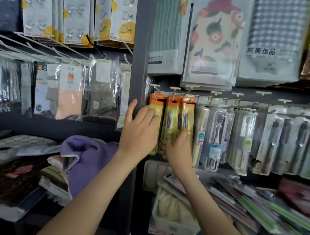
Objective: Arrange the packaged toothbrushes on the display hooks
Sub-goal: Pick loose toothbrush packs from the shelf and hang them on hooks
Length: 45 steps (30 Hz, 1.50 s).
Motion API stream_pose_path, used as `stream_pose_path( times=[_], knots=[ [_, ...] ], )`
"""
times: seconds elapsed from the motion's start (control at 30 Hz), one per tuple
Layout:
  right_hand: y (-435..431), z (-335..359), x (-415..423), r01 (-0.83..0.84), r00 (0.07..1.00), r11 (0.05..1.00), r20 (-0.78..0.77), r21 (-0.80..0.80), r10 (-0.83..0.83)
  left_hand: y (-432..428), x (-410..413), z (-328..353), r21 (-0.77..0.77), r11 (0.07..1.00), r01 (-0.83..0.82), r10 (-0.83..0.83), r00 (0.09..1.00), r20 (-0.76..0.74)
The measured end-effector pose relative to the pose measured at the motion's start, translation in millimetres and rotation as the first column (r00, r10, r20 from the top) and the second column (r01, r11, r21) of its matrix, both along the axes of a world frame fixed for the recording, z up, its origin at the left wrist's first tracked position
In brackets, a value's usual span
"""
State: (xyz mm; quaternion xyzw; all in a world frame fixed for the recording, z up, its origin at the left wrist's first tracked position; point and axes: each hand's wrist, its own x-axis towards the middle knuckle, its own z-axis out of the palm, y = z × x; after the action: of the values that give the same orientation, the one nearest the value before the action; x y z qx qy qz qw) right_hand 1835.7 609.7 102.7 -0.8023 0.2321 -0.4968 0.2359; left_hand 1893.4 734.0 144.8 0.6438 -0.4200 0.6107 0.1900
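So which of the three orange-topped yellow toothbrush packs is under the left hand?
The leftmost orange-topped yellow pack, beside the grey post; the left hand covers it.

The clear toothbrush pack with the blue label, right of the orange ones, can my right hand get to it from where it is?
Probably yes. The right hand rests on the rightmost orange pack, and the clear blue-label pack hangs at the front of its hook, two packs over, with nothing in front of it.
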Motion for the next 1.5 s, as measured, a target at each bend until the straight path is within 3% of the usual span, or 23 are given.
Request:
stream_pose_path(
  times=[0.17, 0.3, 0.47, 0.6, 0.77, 0.93, 1.1, 1.3, 1.5],
  knots=[
    [13, -14, -65, -0.023, 0.998, 0.998, -0.052, -0.060, 0.020, 7, -8, -1, 0.077, 0.997, 0.018, -0.014, 0.998, -0.056],
    [8, -30, -135, -0.009, 0.996, 1.000, -0.085, 0.025, 0.011, 0, -52, -26, 0.031, 0.981, 0.191, -0.185, 0.973, -0.138],
    [-9, -58, -237, 0.050, 0.989, 0.983, -0.143, 0.178, -0.025, -32, -169, -72, 0.125, 0.862, 0.492, -0.389, 0.798, -0.459],
    [-23, -88, -335, 0.130, 0.986, 0.959, -0.137, 0.250, -0.098, -66, -264, -106, 0.231, 0.750, 0.620, -0.368, 0.681, -0.633],
    [-48, -127, -467, 0.238, 0.965, 0.931, -0.177, 0.275, -0.195, -111, -382, -141, 0.232, 0.698, 0.678, -0.331, 0.592, -0.735],
    [-86, -140, -587, 0.317, 0.938, 0.921, -0.221, 0.228, -0.268, -155, -492, -161, 0.237, 0.702, 0.671, -0.277, 0.564, -0.778],
    [-111, -134, -653, 0.343, 0.926, 0.925, -0.223, 0.163, -0.304, -182, -570, -165, 0.256, 0.683, 0.684, -0.271, 0.564, -0.780],
    [-149, -132, -682, 0.347, 0.934, 0.934, -0.122, 0.085, -0.336, -215, -602, -163, 0.264, 0.664, 0.699, -0.302, 0.575, -0.760],
    [-205, -114, -674, 0.385, 0.920, 0.922, -0.062, -0.044, -0.387, -264, -593, -153, 0.213, 0.711, 0.670, -0.308, 0.569, -0.763]
  ],
)
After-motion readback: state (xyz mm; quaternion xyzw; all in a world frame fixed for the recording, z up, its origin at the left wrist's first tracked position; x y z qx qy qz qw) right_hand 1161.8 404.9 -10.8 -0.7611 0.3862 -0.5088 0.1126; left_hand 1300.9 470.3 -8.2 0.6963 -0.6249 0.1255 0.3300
